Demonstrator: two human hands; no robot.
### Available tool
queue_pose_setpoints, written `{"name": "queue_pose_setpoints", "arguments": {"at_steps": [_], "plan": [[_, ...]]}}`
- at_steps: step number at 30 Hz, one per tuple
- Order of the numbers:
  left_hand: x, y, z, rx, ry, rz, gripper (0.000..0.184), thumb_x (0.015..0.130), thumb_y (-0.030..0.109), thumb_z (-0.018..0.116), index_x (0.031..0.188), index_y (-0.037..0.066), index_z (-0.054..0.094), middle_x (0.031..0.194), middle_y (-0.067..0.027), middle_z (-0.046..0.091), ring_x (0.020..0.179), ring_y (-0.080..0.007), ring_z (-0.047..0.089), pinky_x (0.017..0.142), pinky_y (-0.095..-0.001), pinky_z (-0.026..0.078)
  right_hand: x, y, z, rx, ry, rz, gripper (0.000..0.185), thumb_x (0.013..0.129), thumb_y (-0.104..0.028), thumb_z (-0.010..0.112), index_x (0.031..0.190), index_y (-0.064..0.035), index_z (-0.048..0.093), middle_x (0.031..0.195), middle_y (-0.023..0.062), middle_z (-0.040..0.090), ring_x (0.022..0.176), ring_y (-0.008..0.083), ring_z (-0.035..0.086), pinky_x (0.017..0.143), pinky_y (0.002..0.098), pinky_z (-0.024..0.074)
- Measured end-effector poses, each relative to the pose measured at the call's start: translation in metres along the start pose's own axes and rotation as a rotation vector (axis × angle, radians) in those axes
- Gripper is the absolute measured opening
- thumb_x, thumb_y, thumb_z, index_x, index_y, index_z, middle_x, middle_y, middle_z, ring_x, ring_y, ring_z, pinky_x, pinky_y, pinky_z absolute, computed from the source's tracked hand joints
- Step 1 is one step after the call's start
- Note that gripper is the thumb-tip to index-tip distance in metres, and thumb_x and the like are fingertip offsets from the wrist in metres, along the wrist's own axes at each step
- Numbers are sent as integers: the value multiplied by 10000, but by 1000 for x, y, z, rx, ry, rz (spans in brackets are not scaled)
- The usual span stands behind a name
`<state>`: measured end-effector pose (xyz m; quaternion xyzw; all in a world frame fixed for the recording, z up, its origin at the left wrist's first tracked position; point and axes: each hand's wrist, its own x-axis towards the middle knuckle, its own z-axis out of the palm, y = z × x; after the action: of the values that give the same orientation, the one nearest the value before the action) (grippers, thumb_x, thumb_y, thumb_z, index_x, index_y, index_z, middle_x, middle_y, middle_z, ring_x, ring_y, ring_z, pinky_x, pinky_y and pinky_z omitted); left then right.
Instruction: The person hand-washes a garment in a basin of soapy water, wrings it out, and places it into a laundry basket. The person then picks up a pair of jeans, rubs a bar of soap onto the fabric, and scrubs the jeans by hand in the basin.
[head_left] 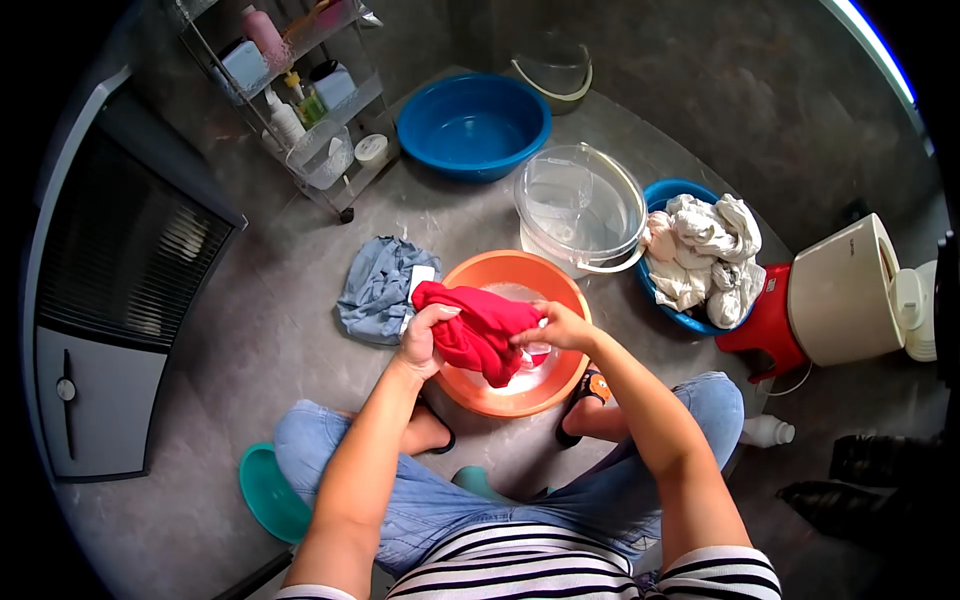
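A red cloth garment [478, 330] is stretched between my two hands, above an orange basin [515, 405] with whitish, sudsy water in it. My left hand [424, 338] grips the garment's left side, fingers wrapped into the fabric. On the right side, my right hand [558, 328] pinches its edge, close to the basin's rim. The garment's lower part hangs over the basin. Beside the basin on the left, a crumpled blue-grey garment [375, 290] lies on the floor, with a white patch at its right edge.
Behind the basin stand a clear bucket [545, 235] and a blue basin [475, 165]. A smaller blue tub [665, 300] holds white laundry [705, 250], near a cream-and-red appliance [838, 290]. A wheeled shelf [300, 150] with bottles is at back left; a teal basin [268, 490] lies by my left knee.
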<state>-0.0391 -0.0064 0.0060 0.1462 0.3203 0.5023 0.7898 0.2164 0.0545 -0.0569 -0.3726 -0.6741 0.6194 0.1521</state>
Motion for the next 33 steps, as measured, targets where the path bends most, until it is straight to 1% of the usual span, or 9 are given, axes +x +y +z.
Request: {"name": "queue_pose_setpoints", "arguments": {"at_steps": [6, 9, 10, 12, 16, 21, 26, 28, 33], "plan": [[8, -23, -21, -78, 142, -21, 401, 822, 207, 679, 1175, 40, 584, 1177, -118, 645, 1079, -282, 623, 998, -425, 479, 6, -43, 21, 606, 410, -149, 372, 836, -51, 588, 1205, -15, 561, 985, 52, 656, 904, 151, 629, 810, 310, 519], [20, -37, -13, -75, 58, 114, 422, 923, 381, 638, 1259, 139, 560, 1255, -83, 600, 1168, -235, 574, 1016, -401, 455, 0, -98, 59, -137, 539, -510, 426, 783, -89, 632, 1182, -36, 492, 1032, 193, 601, 984, 343, 632, 857, 406, 509], [9, -30, 14, -90, 131, 38, 434, 900, 439, 653, 1145, 83, 614, 989, -59, 655, 930, -205, 644, 863, -356, 519, -1, -108, 73, -442, 578, -665, 368, 785, -176, 702, 1079, -43, 523, 980, 188, 597, 881, 366, 641, 730, 424, 537], [25, -37, -15, -187, -66, -132, 375, 922, 456, 586, 1042, 104, 629, 903, -49, 650, 837, -195, 638, 788, -356, 528, -14, -118, 90, -693, 286, -597, 301, 826, -293, 696, 948, -59, 552, 887, 147, 601, 698, 328, 647, 574, 424, 520], [34, -58, -19, -427, -180, -151, 339, 971, 421, 460, 893, 139, 631, 824, -27, 645, 767, -180, 636, 702, -368, 541, 5, -91, 85, -839, 502, -611, 269, 909, -332, 596, 827, -78, 563, 697, 107, 584, 532, 299, 608, 486, 413, 486], [13, -47, 18, 97, 231, 2, 336, 969, 299, 547, 1192, 49, 580, 1195, -90, 632, 1123, -217, 614, 1004, -385, 491, 23, -62, 40, -383, 613, -50, 310, 923, -340, 595, 900, -42, 675, 774, 197, 671, 737, 383, 660, 644, 453, 512], [3, -46, 12, 1665, 193, 465, 787, 625, 376, 891, 1254, 54, 545, 1087, -122, 649, 1076, -282, 619, 938, -409, 487, 20, -78, 28, 444, 288, 166, 360, 923, -382, 664, 895, -38, 564, 828, 25, 605, 738, 95, 557, 643, 273, 466], [3, -36, 25, 1485, 117, 39, 555, 698, 290, 847, 1134, 32, 620, 938, -112, 687, 936, -237, 668, 853, -377, 524, 22, -73, 29, 615, 279, 43, 495, 838, -352, 770, 1113, -14, 536, 968, 59, 603, 845, 127, 586, 723, 283, 500], [2, -14, 7, 637, 84, 33, 251, 794, 108, 690, 1023, 6, 678, 967, -89, 707, 880, -181, 679, 804, -316, 540, -1, -53, 4, 7, 4, -7, 757, 690, -336, 888, 1291, -28, 547, 1098, 117, 644, 1016, 181, 610, 880, 306, 499]]}}
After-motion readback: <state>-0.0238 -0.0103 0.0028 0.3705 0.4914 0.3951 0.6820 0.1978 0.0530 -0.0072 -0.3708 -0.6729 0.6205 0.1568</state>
